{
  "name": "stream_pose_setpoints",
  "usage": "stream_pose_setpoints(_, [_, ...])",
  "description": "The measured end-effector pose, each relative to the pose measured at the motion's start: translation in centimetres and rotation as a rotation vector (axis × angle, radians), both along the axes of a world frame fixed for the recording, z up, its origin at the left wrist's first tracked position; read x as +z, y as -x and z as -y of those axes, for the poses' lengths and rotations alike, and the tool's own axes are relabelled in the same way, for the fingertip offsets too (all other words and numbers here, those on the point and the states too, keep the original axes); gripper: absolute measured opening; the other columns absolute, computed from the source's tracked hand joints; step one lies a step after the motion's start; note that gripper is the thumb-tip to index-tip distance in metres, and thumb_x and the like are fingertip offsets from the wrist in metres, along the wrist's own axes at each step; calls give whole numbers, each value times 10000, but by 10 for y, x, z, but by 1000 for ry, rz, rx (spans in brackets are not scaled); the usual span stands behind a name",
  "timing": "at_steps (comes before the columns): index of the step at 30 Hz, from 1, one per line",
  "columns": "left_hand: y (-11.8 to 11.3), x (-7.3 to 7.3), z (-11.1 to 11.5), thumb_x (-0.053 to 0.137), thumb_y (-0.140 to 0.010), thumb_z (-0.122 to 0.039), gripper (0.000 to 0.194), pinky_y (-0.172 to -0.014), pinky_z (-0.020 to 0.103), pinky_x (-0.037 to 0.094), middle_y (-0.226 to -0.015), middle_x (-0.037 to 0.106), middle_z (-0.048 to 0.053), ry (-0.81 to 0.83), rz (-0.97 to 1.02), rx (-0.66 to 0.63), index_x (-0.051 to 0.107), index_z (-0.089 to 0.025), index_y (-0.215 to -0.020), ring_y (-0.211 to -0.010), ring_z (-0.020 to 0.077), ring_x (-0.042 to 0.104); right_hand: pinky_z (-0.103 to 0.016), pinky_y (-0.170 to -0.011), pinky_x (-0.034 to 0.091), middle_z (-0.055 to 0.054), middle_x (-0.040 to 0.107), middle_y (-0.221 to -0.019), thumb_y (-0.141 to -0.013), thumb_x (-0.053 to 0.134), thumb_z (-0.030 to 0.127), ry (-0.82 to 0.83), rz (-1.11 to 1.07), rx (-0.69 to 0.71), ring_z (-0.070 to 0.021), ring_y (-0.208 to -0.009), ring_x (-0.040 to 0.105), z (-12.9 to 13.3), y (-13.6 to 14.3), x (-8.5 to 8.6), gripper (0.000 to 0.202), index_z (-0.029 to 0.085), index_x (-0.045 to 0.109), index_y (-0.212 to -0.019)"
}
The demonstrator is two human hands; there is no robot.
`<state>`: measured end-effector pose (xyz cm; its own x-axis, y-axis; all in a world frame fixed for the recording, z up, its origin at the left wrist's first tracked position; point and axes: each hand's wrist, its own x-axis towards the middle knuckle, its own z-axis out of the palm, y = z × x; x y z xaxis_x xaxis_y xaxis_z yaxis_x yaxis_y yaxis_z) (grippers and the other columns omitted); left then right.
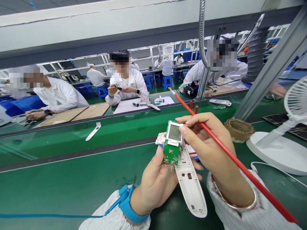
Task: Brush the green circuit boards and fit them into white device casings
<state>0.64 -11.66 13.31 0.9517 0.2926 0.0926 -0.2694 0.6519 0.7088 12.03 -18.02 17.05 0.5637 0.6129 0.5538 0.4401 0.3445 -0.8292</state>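
My left hand (157, 179) is closed around a white plastic housing (190, 185), an elongated half shell, and a green circuit board (171, 155). The board carries a small grey display (174, 132) in a white frame, and thin wires show in the shell beside it. My right hand (211, 140) has a long red brush (223, 147) between its fingers, the tip pointing up and away. Its thumb and fingertips also touch the display's upper right edge. Part of the left fingers is hidden behind the shell. A pinkish-white piece (160, 138) shows behind the board, its kind unclear.
A blue wrist strap (134, 204) trails a cord leftward. A white fan (278, 147) and a round brown container (240, 129) stand at right. On the green conveyor (129, 123) lies a white shell (93, 131). Co-workers sit across, beyond a metal post (266, 67).
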Motion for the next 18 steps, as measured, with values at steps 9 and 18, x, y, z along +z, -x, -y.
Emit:
stream_pose_setpoints(9, [0,0,0,404,-835,-559,525,-806,406,434,-895,661,120,-12,44,-20,614,-132,-1057,-831,248,598,-238,-436,510,-23,617,-1019,-824,627,262,-54,0,-43,-181,-702,624,-5,0,-7,101,230,532,-837])
stream_pose_setpoints(18, [-4,-4,-4,365,-852,-563,546,-880,435,409,-975,643,109,-67,36,46,597,-155,-1131,-960,276,560,-325,-699,548,-26,618,-1033,-819,632,195,-17,70,-68,-202,-852,619,-3,-4,-6,117,225,531,-871])
